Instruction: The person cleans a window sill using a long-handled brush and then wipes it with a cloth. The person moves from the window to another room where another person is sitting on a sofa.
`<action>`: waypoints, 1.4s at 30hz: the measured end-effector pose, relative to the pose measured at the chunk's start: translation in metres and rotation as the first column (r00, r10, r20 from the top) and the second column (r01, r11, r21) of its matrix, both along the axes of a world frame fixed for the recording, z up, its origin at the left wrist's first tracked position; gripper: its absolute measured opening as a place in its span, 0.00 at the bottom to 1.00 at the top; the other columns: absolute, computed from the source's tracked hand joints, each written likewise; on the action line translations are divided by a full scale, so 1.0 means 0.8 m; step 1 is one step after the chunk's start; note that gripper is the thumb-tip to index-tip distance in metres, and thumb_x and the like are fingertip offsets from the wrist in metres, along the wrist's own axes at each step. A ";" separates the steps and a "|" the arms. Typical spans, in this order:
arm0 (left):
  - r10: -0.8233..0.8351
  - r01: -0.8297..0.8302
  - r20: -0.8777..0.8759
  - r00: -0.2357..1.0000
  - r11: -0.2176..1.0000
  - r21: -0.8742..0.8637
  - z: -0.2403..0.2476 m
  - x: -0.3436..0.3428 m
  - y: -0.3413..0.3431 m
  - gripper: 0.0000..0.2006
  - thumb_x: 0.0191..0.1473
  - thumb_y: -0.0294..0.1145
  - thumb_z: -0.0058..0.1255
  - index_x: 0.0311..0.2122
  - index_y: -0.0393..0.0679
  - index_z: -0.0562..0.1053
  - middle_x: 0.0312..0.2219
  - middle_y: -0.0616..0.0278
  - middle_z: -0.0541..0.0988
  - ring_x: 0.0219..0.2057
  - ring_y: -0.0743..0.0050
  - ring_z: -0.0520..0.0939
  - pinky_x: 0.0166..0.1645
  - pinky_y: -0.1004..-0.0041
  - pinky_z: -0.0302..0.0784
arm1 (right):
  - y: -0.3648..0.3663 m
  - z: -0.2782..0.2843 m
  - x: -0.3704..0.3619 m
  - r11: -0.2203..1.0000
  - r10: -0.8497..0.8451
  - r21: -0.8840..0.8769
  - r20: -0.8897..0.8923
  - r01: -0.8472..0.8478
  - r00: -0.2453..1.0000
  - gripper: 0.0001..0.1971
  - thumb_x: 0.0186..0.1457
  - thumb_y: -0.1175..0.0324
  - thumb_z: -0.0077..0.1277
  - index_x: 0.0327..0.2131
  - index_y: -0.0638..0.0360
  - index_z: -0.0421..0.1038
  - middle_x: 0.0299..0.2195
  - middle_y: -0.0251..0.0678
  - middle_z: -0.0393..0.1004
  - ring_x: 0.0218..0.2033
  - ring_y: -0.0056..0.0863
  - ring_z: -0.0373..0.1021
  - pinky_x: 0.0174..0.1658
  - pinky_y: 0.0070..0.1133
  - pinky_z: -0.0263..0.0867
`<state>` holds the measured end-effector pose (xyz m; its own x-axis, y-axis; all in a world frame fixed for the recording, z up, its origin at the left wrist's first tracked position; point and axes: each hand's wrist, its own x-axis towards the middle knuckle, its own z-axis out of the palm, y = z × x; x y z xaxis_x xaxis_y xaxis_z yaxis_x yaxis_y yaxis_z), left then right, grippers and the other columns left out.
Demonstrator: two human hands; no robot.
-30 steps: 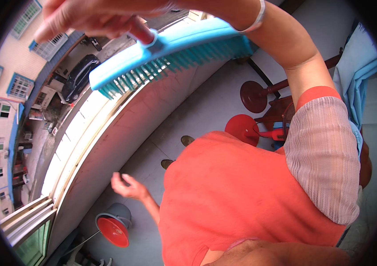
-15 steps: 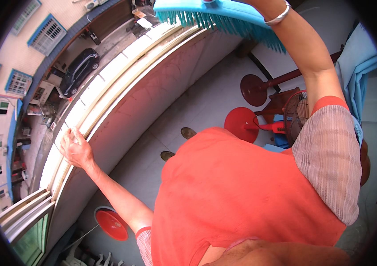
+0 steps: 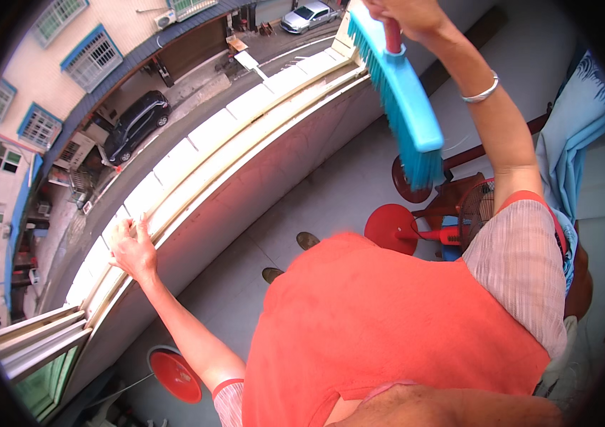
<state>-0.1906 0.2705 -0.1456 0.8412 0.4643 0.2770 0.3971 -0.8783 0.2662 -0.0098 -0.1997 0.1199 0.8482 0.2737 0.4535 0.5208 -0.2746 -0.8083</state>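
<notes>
The window ledge (image 3: 206, 165) runs beneath the left hand's (image 3: 134, 254) half-curled fingers; whether they grip it, I cannot tell. The blue broom head (image 3: 409, 92) hangs just below the right hand's (image 3: 416, 17) fingers, wrapped around its red handle (image 3: 393, 37). A firm wrap should steady the head best.

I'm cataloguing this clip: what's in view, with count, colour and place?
brush: one, blue, red handle, near top
window ledge: one, whitish, left of centre
cars: at least two, dark and silver, outside
building: one or more, pale, left
basin: one, red, floor, lower left
fan: one, red base, right of centre
round base: one, dark red, behind brush
cloth: count unclear, blue, far right
shirt: one, red, lower centre
left hand: one, bare, at window ledge
right hand: one, bare, gripping brush
</notes>
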 end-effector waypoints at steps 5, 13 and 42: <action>-0.033 0.033 0.020 0.999 0.999 -0.017 0.002 -0.003 0.000 0.18 0.59 0.54 0.55 0.40 0.49 0.79 0.42 0.67 0.79 0.48 0.60 0.77 0.58 0.45 0.58 | 0.019 -0.033 0.034 0.982 -0.176 0.064 -0.028 0.178 0.984 0.11 0.62 0.68 0.55 0.26 0.56 0.68 0.14 0.23 0.65 0.12 0.14 0.61 0.15 0.15 0.57; -0.049 0.048 0.046 0.998 0.999 0.010 -0.002 -0.009 0.002 0.17 0.59 0.53 0.55 0.39 0.49 0.79 0.42 0.68 0.80 0.48 0.62 0.77 0.57 0.49 0.59 | -0.006 -0.094 0.097 0.902 -0.234 0.324 -0.193 0.287 0.953 0.11 0.64 0.66 0.55 0.30 0.51 0.65 0.14 0.22 0.61 0.10 0.14 0.58 0.13 0.17 0.54; -0.058 0.056 0.090 0.994 0.998 0.031 0.001 -0.005 -0.012 0.15 0.58 0.51 0.58 0.38 0.50 0.79 0.39 0.69 0.80 0.46 0.64 0.78 0.58 0.53 0.59 | 0.145 -0.124 0.048 0.906 0.163 0.388 0.050 -0.170 0.985 0.04 0.63 0.73 0.55 0.34 0.55 0.70 0.18 0.19 0.65 0.14 0.08 0.61 0.15 0.12 0.55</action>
<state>-0.1946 0.2610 -0.1446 0.8368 0.4072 0.3659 0.3217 -0.9066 0.2731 0.0284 -0.0839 0.0204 0.7974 0.2091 0.5661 0.5453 0.1522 -0.8243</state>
